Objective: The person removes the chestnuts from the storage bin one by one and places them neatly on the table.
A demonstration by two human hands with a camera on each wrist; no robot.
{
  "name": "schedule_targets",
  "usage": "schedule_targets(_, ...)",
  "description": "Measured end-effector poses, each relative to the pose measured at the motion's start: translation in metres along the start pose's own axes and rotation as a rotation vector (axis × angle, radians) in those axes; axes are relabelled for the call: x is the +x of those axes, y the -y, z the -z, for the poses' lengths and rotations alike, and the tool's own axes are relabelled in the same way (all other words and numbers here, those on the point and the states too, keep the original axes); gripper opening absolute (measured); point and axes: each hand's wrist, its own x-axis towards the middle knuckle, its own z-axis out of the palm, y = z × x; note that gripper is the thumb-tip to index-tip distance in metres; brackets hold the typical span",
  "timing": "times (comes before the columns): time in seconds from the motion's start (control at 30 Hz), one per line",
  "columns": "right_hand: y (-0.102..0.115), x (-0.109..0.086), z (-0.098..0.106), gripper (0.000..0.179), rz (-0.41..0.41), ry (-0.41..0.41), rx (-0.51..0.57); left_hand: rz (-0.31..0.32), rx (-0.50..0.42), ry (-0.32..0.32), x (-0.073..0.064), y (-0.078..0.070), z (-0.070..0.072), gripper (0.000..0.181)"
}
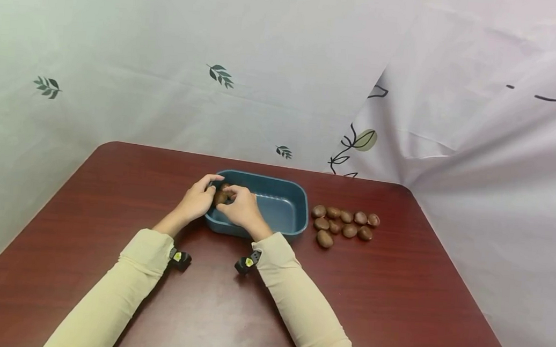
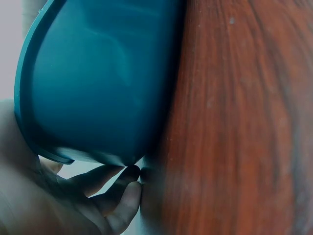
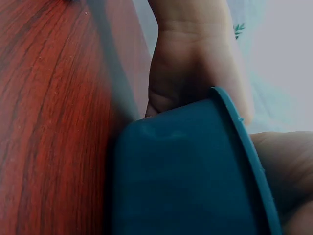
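Observation:
A blue rectangular bin [image 1: 300, 207] stands on the table near its far edge. At the bin's left end my left hand [image 1: 194, 202] grips the wall, with its fingers against the outside in the left wrist view [image 2: 58, 200]. My right hand [image 1: 244, 209] reaches over the near rim and pinches a brown egg-shaped piece [image 1: 220, 198] inside the left end. Another brown piece [image 1: 225, 186] shows just behind it. My hands partly hide that end's contents. In the right wrist view the bin's outer wall [image 3: 181, 171] covers the right fingertips' work.
Several glossy brown egg-shaped pieces [image 1: 334, 227] lie in loose rows on the red-brown wooden table [image 1: 210, 308], right of the bin. A pale leaf-patterned cloth [image 1: 168, 80] hangs behind the table and along its sides.

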Motion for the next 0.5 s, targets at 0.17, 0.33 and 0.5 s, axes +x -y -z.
schedule_targets(0.17, -0.001, 0.007, -0.002, 0.038, -0.015, 0.0, -0.031, 0.0, -0.011, 0.001, 0.0, 0.0, 0.0, 0.041)
schedule_targets(0.33, -0.002, 0.012, -0.003, 0.041, -0.01, 0.039, -0.035, -0.001, -0.014, 0.007, -0.001, -0.001, 0.0, 0.041)
schedule_targets(0.5, -0.003, 0.016, -0.004, 0.043, -0.018, 0.064, -0.014, -0.001, -0.013, 0.011, -0.002, -0.002, 0.0, 0.041)
